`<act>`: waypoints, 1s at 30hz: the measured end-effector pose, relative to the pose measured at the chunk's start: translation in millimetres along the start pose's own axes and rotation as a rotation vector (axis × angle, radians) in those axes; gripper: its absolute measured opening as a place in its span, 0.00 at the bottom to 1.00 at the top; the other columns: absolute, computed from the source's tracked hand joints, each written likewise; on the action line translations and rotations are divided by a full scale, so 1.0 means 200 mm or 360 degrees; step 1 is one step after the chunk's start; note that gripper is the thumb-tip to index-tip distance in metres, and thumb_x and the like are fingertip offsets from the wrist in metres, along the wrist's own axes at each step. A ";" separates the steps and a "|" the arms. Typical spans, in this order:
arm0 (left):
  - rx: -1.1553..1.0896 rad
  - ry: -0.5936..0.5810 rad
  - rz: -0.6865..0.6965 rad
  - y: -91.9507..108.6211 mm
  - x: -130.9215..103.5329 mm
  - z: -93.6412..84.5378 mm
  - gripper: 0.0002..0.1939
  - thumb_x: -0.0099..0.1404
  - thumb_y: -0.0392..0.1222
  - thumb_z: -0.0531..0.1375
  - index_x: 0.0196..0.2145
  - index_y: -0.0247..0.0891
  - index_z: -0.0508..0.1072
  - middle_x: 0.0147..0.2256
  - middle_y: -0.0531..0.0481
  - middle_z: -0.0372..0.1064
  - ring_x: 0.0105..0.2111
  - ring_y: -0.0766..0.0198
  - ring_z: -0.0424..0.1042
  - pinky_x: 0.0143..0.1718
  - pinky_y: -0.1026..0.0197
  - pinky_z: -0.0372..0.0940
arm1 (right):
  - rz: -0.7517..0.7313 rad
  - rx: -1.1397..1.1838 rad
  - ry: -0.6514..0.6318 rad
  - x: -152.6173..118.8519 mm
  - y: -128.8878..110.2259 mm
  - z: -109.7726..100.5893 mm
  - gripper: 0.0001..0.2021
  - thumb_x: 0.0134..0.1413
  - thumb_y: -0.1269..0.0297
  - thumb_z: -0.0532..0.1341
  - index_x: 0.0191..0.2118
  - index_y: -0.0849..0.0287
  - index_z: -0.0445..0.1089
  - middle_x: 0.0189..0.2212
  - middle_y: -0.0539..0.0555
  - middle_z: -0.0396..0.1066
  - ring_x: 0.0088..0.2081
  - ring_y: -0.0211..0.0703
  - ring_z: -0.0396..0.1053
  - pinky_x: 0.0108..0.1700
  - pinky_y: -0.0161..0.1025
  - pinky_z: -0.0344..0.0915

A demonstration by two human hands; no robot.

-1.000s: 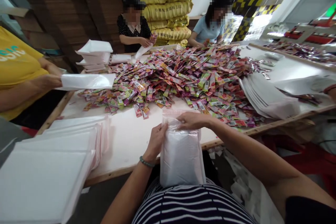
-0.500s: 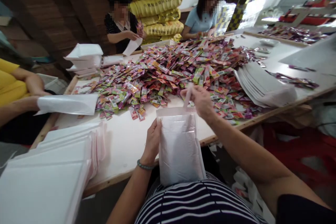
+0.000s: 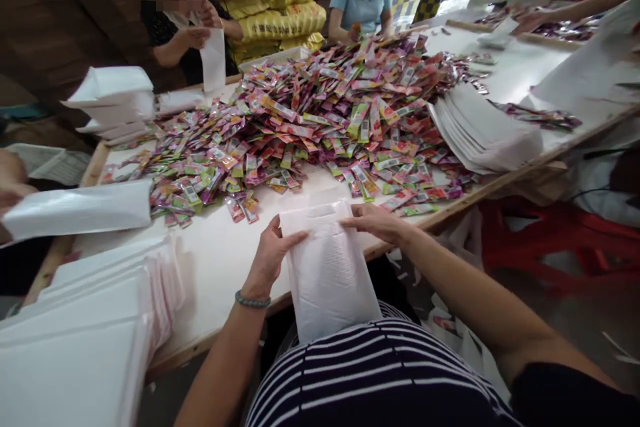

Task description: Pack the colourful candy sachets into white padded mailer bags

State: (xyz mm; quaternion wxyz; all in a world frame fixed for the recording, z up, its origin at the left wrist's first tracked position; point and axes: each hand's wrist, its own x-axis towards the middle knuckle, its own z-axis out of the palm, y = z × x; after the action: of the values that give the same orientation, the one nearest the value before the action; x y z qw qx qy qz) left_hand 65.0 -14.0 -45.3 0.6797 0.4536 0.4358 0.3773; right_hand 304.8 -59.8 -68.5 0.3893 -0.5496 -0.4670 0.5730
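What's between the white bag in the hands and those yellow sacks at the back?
In the head view: some bare table, then a big heap of colourful little packets, then what looks like a pale tray.

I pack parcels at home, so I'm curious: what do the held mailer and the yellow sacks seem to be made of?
Mailer: probably thin white plastic film, satiny, perhaps bubble-lined, given its soft sheen and fine dimpling.
Sacks: likely woven or film plastic, slightly glossy, judging by crinkled, light-catching folds; the weave is unclear.
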 end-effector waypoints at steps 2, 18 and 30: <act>0.0038 0.0055 -0.0057 -0.02 0.04 -0.01 0.31 0.36 0.39 0.74 0.41 0.34 0.74 0.39 0.45 0.78 0.37 0.57 0.75 0.43 0.54 0.69 | 0.0082 0.0301 -0.0117 0.12 0.02 0.08 0.25 0.29 0.51 0.73 0.36 0.64 0.76 0.36 0.59 0.78 0.35 0.44 0.73 0.39 0.40 0.69; 0.1994 0.0033 0.1015 -0.11 0.02 -0.17 0.06 0.61 0.39 0.59 0.35 0.39 0.76 0.36 0.45 0.77 0.39 0.56 0.74 0.44 0.55 0.64 | -0.0863 -0.1246 0.0216 0.05 0.10 0.04 0.11 0.47 0.75 0.60 0.35 0.57 0.77 0.35 0.56 0.78 0.40 0.46 0.73 0.45 0.43 0.66; 0.2235 -0.0117 0.1145 -0.15 -0.18 -0.29 0.22 0.65 0.32 0.52 0.55 0.45 0.70 0.58 0.41 0.65 0.50 0.53 0.71 0.47 0.50 0.67 | -0.0511 -0.1003 0.0099 -0.09 0.13 -0.03 0.14 0.55 0.68 0.58 0.43 0.53 0.78 0.42 0.53 0.78 0.45 0.46 0.75 0.50 0.43 0.69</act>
State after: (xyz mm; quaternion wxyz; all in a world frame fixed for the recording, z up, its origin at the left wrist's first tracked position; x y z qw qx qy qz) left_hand 2.3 -39.7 -77.5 0.0846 0.9018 0.3760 0.1954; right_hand 314.2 -82.5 -89.3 0.2998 -0.5794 -0.6892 0.3154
